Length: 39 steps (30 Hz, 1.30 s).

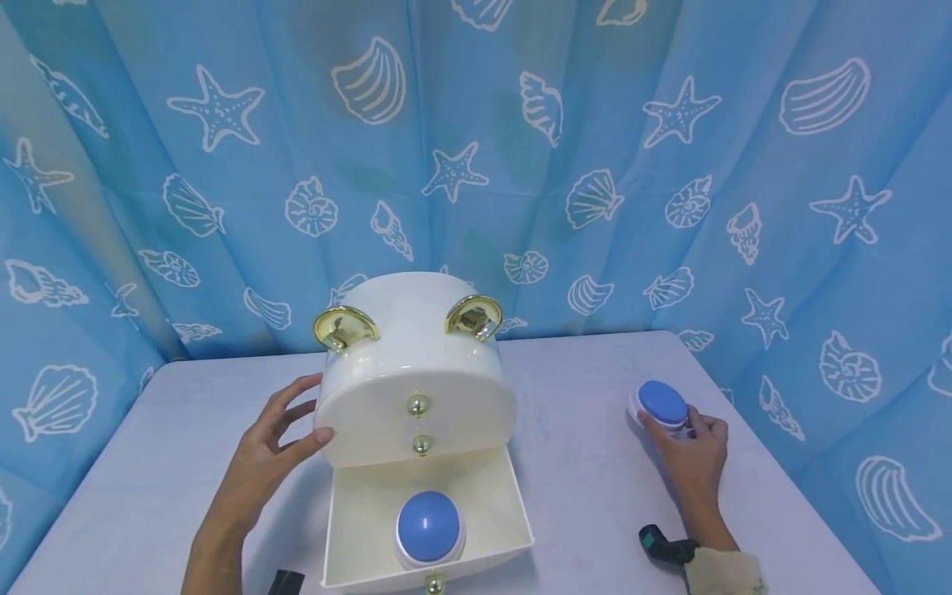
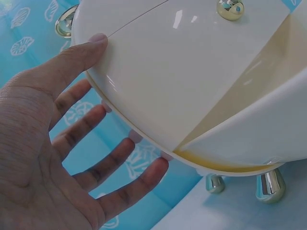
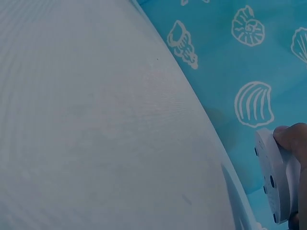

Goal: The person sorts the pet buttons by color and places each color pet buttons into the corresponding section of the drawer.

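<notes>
A white drawer box with gold ears and round gold knobs stands on the table, its bottom drawer pulled out. Inside that drawer lies a blue-topped push button with a white base. My left hand is at the box's left side, fingers spread. In the left wrist view its thumb touches the box front, and the other fingers reach along the side. Toward the table's right, my right hand pinches a second blue-topped push button. The right wrist view shows this button's white underside, tilted.
A white cloth-covered table lies beneath everything. Behind and around it hangs a blue curtain with white shells and starfish. A dark strap with a small device sits on my right wrist. Short gold feet support the box.
</notes>
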### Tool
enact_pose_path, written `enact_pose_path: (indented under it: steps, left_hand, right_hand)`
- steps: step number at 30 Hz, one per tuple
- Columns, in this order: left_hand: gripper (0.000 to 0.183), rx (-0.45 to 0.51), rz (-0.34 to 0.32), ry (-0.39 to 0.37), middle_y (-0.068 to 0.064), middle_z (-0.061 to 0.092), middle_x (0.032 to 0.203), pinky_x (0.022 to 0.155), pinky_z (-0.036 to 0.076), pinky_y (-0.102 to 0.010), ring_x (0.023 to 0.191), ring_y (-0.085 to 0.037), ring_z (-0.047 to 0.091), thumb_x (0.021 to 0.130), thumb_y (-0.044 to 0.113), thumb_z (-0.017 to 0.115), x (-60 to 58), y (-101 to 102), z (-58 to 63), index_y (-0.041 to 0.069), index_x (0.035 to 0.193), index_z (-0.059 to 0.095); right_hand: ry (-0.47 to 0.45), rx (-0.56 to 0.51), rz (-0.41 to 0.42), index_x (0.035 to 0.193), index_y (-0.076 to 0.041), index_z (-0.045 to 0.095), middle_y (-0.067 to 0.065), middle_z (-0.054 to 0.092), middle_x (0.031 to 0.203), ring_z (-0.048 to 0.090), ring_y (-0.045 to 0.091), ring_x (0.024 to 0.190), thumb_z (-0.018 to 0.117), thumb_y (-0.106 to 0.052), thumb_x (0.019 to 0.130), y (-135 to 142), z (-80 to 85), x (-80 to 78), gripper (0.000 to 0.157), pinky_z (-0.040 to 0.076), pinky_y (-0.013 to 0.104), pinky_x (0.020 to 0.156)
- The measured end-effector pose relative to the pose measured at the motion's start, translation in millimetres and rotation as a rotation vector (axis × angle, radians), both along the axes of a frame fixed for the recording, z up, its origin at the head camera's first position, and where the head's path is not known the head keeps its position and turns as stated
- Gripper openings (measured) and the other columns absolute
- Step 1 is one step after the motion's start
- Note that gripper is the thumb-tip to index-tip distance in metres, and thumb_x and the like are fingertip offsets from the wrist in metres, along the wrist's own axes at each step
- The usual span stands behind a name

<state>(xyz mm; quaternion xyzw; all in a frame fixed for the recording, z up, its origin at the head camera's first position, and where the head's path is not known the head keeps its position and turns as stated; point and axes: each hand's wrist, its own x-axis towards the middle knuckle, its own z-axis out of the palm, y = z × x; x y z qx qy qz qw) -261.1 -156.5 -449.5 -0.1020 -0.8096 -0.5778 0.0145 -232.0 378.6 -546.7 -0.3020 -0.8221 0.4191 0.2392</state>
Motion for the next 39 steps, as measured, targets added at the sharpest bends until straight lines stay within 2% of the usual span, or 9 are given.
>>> enact_pose_path:
  steps: [18,27,39]
  left_hand:
    - [0.073,0.001,0.0,0.012,0.01,0.029,0.158,0.097,0.041,-0.068,0.142,-0.036,0.035,0.09,0.036,0.075,-1.5,1.1,-0.3,0.037,0.153,0.037]
    - [0.073,0.001,0.001,0.017,0.01,0.03,0.158,0.097,0.041,-0.068,0.142,-0.036,0.035,0.09,0.036,0.075,-1.9,0.9,-0.3,0.037,0.153,0.038]
    - [0.072,0.008,-0.003,0.022,0.01,0.03,0.158,0.096,0.042,-0.068,0.142,-0.036,0.035,0.09,0.035,0.075,-1.5,0.6,-1.4,0.036,0.153,0.038]
  right_hand:
    - [-0.001,0.02,0.023,0.153,0.001,0.035,0.024,0.035,0.131,0.035,0.038,0.125,0.073,-0.058,0.084,-8.4,2.8,7.7,0.099,0.038,0.062,0.106]
    - [0.011,0.03,0.023,0.153,0.0,0.035,0.022,0.036,0.131,0.036,0.037,0.125,0.074,-0.061,0.081,-12.1,2.8,10.7,0.102,0.037,0.061,0.108]
    - [0.017,0.029,0.021,0.151,0.002,0.038,0.022,0.037,0.129,0.037,0.036,0.123,0.077,-0.058,0.081,-12.3,2.5,9.5,0.1,0.039,0.061,0.106]
